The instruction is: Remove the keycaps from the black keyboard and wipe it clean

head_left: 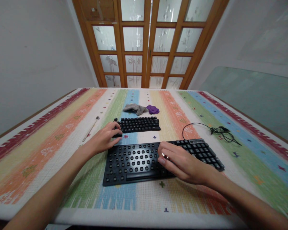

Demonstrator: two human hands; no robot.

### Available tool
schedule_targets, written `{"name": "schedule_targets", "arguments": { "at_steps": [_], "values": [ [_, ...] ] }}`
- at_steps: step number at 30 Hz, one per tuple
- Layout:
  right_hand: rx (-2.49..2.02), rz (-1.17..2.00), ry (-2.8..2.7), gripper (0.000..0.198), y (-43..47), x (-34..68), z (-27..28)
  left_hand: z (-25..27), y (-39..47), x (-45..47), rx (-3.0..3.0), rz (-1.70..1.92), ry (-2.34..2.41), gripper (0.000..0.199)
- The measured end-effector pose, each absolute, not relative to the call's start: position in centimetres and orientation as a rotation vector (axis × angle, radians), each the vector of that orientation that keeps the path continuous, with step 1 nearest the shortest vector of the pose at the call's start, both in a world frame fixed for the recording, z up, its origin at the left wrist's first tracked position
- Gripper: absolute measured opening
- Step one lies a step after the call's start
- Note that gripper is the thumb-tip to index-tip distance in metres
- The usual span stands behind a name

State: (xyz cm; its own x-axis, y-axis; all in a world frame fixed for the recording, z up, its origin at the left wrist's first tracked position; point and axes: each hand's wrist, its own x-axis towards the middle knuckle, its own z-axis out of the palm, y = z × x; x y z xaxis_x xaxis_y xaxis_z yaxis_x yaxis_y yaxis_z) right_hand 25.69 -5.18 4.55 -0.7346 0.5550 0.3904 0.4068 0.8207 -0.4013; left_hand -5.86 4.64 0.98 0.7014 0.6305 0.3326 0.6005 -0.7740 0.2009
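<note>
A black keyboard (139,161) lies in front of me, its left and middle part bare of keycaps, with rows of key posts showing. Keycaps still cover its right end. Behind it, loose black keycaps (141,124) are laid out in rows. At the left end of these rows, my left hand (107,138) has its thumb and fingers closed around a black keycap (117,135). My right hand (180,159) rests over the middle right of the keyboard with curled fingers and a shiny ring. What its fingertips hold, if anything, is hidden.
A grey cloth (135,109) and a purple cloth (153,109) lie behind the keycaps. To the left is a thin brush-like stick (90,129). The keyboard's bundled cable (222,132) lies at the right on the striped tablecloth (69,127).
</note>
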Motion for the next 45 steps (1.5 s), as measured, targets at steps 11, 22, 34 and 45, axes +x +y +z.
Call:
{"name": "schedule_targets", "arguments": {
  "at_steps": [11,22,34,45],
  "values": [
    [-0.861,0.486,-2.69,0.029,-5.7,25.5,4.1,2.4,-4.8,-3.2,2.686,0.421,0.842,0.018],
    [-1.114,0.363,-2.978,0.01,-6.8,25.1,2.8,0.2,-6.7,-2.3,2.861,0.379,0.905,0.015],
    [-1.02,-0.017,-3.144,0.012,-7.0,24.4,2.7,0.3,-7.3,-1.6,2.928,0.402,0.878,0.013],
    [-0.842,-0.168,-3.225,0.031,-5.7,24.2,0.5,-2.7,-7.9,-2.0,3.071,0.575,0.885,0.025]
  ]
}}
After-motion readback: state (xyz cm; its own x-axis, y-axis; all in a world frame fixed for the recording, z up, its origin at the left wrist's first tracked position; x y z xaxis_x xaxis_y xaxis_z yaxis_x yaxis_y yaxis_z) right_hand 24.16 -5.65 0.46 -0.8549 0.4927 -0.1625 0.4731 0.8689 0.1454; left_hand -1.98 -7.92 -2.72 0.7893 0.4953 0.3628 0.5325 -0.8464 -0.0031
